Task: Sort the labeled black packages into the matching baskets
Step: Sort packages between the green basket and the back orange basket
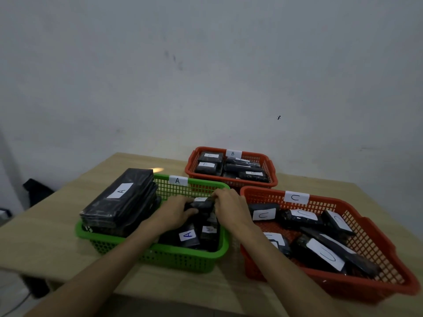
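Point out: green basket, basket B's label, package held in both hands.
green basket point(183, 259): head view, front wall.
basket B's label point(233, 153): head view, centre of the white tag on the back rim.
held package point(202, 204): head view, black top between the hands.

At frame centre, left hand point(174, 211) and right hand point(231, 205) grip a small black package point(201, 205) over the green basket point(201, 259).

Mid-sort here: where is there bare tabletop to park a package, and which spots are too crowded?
Bare table lies left of the green basket A, and in a front strip beneath both forearms. The far-left corner behind basket A is also free. Crowded: basket A, where both hands, left hand and right hand, grip a black package, and the narrow gaps to basket C and basket B.
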`<action>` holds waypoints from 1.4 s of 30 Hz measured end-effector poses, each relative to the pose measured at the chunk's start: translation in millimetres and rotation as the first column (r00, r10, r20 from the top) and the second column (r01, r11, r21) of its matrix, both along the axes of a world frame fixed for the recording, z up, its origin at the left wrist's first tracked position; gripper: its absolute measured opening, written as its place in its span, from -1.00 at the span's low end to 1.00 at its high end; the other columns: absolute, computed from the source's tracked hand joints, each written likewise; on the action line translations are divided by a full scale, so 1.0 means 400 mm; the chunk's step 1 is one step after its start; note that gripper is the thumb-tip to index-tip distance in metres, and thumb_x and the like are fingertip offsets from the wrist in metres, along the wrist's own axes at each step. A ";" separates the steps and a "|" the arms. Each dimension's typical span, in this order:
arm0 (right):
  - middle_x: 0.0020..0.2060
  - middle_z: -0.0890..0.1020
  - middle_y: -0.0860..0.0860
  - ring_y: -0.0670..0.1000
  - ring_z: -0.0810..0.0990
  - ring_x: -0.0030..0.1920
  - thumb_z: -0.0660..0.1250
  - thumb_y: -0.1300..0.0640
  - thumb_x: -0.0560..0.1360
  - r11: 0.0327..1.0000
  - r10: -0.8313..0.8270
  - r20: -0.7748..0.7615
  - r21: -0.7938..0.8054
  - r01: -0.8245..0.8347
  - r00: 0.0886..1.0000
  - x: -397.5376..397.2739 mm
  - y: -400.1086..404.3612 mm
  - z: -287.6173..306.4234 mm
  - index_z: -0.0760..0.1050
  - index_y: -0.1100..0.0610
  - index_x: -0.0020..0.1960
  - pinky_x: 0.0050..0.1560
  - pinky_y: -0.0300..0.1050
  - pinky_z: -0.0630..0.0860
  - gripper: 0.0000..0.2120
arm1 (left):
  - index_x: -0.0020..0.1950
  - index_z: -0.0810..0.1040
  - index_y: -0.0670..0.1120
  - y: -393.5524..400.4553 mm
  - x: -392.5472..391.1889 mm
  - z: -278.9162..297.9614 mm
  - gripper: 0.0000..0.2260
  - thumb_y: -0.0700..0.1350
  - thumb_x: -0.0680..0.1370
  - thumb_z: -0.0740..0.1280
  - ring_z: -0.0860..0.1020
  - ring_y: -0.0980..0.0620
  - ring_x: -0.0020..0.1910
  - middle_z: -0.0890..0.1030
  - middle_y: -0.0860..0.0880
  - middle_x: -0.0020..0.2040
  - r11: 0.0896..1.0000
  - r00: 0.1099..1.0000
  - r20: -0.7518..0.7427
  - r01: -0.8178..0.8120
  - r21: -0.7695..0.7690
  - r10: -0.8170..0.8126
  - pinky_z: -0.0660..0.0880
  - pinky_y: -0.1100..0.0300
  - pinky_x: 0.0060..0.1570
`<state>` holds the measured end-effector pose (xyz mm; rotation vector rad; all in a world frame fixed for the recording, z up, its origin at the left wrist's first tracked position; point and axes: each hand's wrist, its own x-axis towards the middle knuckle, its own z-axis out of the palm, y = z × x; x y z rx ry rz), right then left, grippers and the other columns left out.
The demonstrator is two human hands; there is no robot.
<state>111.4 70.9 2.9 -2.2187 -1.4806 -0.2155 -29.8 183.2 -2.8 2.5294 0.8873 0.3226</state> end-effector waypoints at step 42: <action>-0.28 0.41 -0.01 0.10 0.43 -0.10 0.26 0.30 0.49 0.858 0.142 0.252 -0.514 0.008 0.957 0.004 0.060 0.060 0.31 0.04 -0.23 0.24 0.21 0.18 -0.77 | 0.34 0.53 -0.10 0.047 -0.019 0.056 -0.66 -0.04 0.59 0.33 0.53 -0.08 0.21 0.57 -0.09 0.27 0.975 0.971 -0.202 0.161 0.153 -0.128 0.45 0.06 0.18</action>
